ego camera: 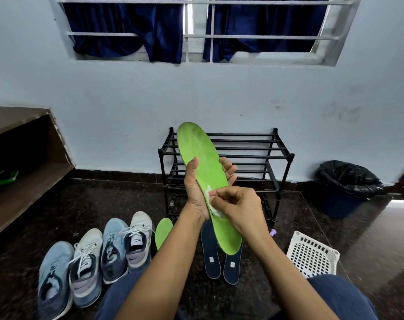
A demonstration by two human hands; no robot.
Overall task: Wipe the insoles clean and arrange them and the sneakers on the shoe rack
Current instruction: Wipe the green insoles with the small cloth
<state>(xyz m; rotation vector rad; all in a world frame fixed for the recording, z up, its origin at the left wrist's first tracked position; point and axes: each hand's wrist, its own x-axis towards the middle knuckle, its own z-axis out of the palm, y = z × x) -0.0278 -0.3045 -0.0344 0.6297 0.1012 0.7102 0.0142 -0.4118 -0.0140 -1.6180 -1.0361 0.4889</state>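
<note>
shoe rack (242, 141) by wall, nothing racked yet | four sneakers (92, 257) on floor | green insole (201, 153) held up, mid-wipe | dark insoles (210, 250), second green insole (163, 232) wait on floor | left grip (194, 188) curls round held insole | right grip (240, 204) pinches white wipe (214, 212) | early days

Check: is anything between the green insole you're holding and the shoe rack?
Nothing visible. The green insole is held right in front of the shoe rack, whose visible bars carry nothing. The navy insoles lie on the floor, below that path.
</note>
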